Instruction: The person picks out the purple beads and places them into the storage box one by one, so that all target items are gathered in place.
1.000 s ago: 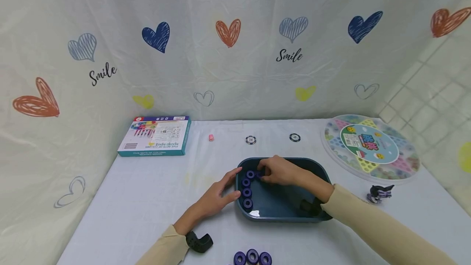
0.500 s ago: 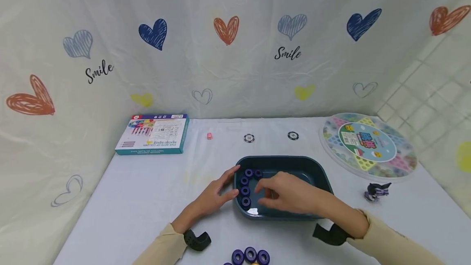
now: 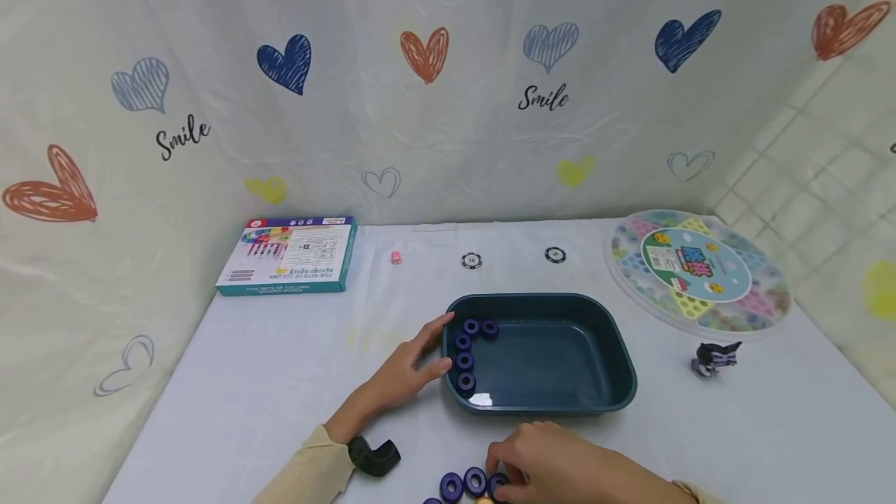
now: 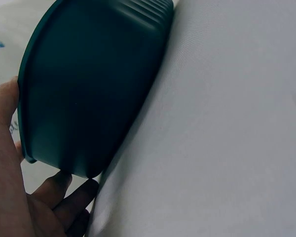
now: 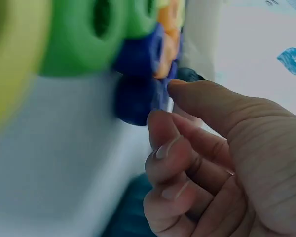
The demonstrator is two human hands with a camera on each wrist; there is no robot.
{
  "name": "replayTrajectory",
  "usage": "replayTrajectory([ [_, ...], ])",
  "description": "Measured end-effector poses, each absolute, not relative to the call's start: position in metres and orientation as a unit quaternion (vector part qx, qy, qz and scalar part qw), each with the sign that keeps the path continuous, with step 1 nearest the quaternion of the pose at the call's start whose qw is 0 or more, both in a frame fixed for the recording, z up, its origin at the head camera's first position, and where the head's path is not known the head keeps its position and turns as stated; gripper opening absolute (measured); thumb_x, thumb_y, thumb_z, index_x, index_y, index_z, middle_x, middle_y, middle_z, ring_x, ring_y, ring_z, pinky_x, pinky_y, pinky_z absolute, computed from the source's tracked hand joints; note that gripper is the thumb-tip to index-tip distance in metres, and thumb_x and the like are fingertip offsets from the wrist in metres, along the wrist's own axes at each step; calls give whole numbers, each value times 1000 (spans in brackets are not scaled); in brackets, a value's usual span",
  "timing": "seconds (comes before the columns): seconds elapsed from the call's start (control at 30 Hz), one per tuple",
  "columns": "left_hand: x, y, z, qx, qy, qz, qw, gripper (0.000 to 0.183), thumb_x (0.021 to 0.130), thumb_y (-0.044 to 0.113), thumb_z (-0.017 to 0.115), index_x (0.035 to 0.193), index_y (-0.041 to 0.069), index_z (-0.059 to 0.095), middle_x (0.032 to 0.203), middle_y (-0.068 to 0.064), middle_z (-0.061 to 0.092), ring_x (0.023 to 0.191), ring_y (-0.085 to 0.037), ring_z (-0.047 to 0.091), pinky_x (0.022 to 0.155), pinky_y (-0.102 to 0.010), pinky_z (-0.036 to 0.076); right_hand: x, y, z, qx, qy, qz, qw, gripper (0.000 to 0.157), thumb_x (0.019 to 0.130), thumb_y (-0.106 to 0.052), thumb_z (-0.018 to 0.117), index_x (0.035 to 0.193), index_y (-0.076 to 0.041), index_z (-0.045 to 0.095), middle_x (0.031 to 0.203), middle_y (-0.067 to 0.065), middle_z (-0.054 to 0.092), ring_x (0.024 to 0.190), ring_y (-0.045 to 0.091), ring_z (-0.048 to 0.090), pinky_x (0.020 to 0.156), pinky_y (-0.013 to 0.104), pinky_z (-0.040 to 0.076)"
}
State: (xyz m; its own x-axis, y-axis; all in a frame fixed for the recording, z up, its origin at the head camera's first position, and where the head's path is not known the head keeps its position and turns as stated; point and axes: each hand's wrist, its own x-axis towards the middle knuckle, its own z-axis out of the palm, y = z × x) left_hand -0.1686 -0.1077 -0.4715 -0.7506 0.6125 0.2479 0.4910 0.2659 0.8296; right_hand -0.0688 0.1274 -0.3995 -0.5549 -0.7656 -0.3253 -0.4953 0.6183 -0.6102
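Observation:
A dark teal plastic basin (image 3: 560,368) stands on the white table. My left hand (image 3: 402,374) rests against its left end, with thumb and fingers spread along the rim and wall; in the left wrist view the fingertips (image 4: 64,177) touch the outer wall. Several purple ring beads (image 3: 464,362) line the basin's left side, bending round the far-left corner. In front of the basin, my right hand (image 3: 549,461) pinches a purple ring bead (image 5: 138,98) between thumb and index finger. That bead sits at the right end of a row, beside another purple ring bead (image 3: 475,481).
Green (image 5: 84,39), yellow and orange ring beads crowd near the right hand. Behind the basin lie two poker chips (image 3: 472,260) and a small pink piece (image 3: 396,257). A flat box (image 3: 287,255), a round game board (image 3: 700,274) and a dark figurine (image 3: 715,358) flank it.
My right hand has set a purple ring bead in the basin's far-left corner, let go, and moved back toward me to the front beads. The left hand stays at the basin.

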Motion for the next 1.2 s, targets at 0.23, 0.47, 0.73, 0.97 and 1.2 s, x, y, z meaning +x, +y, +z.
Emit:
replayTrajectory([
  [0.23,-157,-106,-446,339,792,502,74,61,90,18,53,143,14,22,143,-9,32,129,-17,32,104,-37,29,-67,132,-408,-352,851,-243,305,18,85,-32,61,100,-23,64,61,-20,49,54,-4,46,52,15,42],
  [0.47,-157,-106,-446,342,791,502,74,60,90,17,53,143,12,23,142,-12,33,128,-20,33,103,-38,29,-69,151,-406,-320,849,-277,317,18,84,-30,61,101,-25,64,62,-19,52,54,-2,47,50,17,43],
  [0.73,-157,-105,-444,333,794,502,85,61,90,18,53,143,15,22,143,-8,31,129,-17,31,104,-37,28,-70,185,-414,-298,820,-360,331,19,83,-26,63,102,-24,64,64,-17,52,56,-2,47,50,17,42],
  [0.97,-162,-106,-452,349,787,506,57,61,91,19,53,143,14,22,142,-11,34,128,-21,33,103,-37,30,-71,213,-425,-307,768,-444,346,22,84,-17,62,106,-17,63,69,-14,54,57,-3,47,49,14,40],
  [1.2,-173,-109,-481,355,791,495,57,63,91,26,53,143,24,19,143,0,31,129,-16,32,103,-36,30,-67,218,-427,-289,750,-473,360,22,85,-18,61,106,-17,63,71,-11,57,60,-2,50,49,16,43],
])
